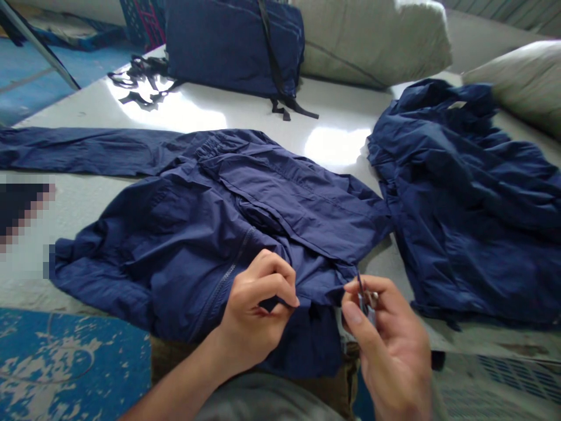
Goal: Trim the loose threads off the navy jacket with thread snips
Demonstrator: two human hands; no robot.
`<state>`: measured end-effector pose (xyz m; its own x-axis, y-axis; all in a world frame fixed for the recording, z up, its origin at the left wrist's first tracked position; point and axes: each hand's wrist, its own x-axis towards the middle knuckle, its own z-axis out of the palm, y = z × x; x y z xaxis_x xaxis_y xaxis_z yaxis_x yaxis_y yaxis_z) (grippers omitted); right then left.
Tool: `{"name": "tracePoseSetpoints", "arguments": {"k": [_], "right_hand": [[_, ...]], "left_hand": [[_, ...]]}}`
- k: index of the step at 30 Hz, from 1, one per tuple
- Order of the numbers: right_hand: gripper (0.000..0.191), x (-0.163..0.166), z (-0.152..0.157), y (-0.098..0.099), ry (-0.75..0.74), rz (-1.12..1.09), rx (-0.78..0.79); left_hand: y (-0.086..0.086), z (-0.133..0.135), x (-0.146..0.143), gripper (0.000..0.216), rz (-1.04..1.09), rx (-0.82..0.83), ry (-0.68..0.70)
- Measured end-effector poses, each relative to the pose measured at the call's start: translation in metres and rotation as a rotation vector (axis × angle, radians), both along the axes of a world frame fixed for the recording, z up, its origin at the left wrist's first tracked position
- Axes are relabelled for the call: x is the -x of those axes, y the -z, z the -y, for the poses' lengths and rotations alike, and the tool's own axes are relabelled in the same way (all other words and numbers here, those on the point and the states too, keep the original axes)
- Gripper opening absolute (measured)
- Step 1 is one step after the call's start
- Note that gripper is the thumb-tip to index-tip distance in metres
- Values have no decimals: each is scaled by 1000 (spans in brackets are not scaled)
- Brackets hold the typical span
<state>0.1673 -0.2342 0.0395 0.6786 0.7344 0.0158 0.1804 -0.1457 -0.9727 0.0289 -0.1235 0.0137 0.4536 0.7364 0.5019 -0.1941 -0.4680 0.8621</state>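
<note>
A navy jacket [188,234] lies spread over the table, with a zipper running along its front and one sleeve stretched to the left. At the near edge of the cloth, my left hand [263,304] is closed, pinching the fabric between thumb and fingers. My right hand [385,333] is closed around small thread snips [366,301], held with the blades pointing up. The thumb and index finger of that hand also meet at the jacket's edge; whether they grip the cloth is hard to tell.
A second navy garment [473,210] lies heaped on the right. Behind, a folded navy bundle [232,47] stands beside large pale sacks [372,41]. Black straps [146,79] lie loose at the back left of the white table [342,111]. Worn blue floor [74,351] shows at lower left.
</note>
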Motion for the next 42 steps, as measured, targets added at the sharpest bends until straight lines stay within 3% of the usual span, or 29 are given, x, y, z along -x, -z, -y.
{"name": "tracePoseSetpoints", "arguments": {"k": [3, 10, 15, 22, 27, 31, 36, 42], "right_hand": [[22, 8, -3, -4, 1, 62, 85], [12, 6, -12, -6, -149, 123, 44], [17, 0, -12, -9, -173, 151, 13], [17, -12, -8, 2, -171, 152, -65], [18, -20, -8, 14, -286, 70, -169], [26, -18, -9, 18, -232, -64, -70], [28, -13, -13, 21, -299, -140, -38], [32, -3, -21, 16, -152, -102, -14]], "left_hand": [[0, 1, 1, 27, -3, -58, -6], [2, 2, 5, 22, 16, -179, -14], [0, 5, 4, 26, -11, -229, -49], [-6, 7, 3, 30, -80, -29, 17], [-6, 1, -2, 11, -108, -65, 4], [-8, -1, -2, 12, -95, 31, 45], [-8, -3, 2, 15, -6, 173, 94], [-6, -5, 1, 20, 105, 285, 143]]}}
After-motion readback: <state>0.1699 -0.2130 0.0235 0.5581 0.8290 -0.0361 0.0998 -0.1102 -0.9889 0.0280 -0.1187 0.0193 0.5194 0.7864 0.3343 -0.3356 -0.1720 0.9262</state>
